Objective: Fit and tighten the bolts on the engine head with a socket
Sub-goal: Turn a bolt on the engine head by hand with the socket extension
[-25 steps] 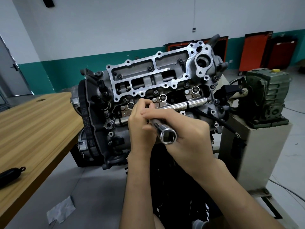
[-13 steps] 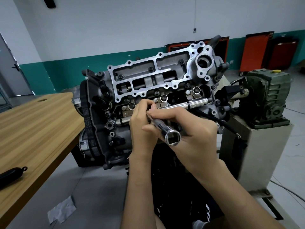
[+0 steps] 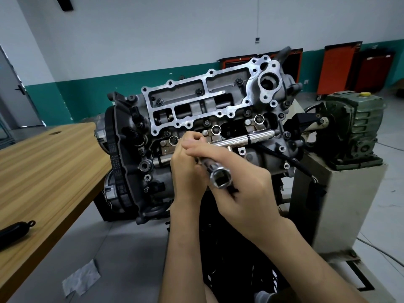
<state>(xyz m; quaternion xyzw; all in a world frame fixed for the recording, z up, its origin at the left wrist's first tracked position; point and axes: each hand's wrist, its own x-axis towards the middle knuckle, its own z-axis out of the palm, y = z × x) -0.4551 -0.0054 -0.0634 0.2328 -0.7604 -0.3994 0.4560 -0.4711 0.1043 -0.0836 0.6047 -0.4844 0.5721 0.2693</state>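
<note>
Chrome socket wrench [image 3: 220, 178], held in front of the lower half of the engine head [image 3: 196, 110]. One hexagonal socket mouth faces the camera. A second chrome bar [image 3: 251, 138] of the tool, ringed by a black band, runs up and to the right across the casting. The right hand [image 3: 244, 189] grips the shaft, with its fingers curled over the metal just behind the socket mouth. The left hand [image 3: 188, 171] has its fingers curled against the head at the far end of the tool, touching the fingertips of the right hand. What it pinches, if anything, is hidden.

Several dark bolts [image 3: 199, 91] sit in the pale machined frame on the upper half of the head. A toothed belt [image 3: 114, 158] runs round the left end of the engine. The engine stands on its own mount, just beside the right edge of the wooden tabletop [image 3: 43, 160]. A green gearbox [image 3: 354, 127] sits to its right on a cream pedestal [image 3: 349, 204].

A black elongated object [image 3: 13, 230] lies at the near edge of the tabletop. A crumpled paper scrap [image 3: 80, 278] lies on the grey floor [image 3: 131, 248] below that edge. Red tool cabinets [image 3: 338, 68] stand along the far wall.
</note>
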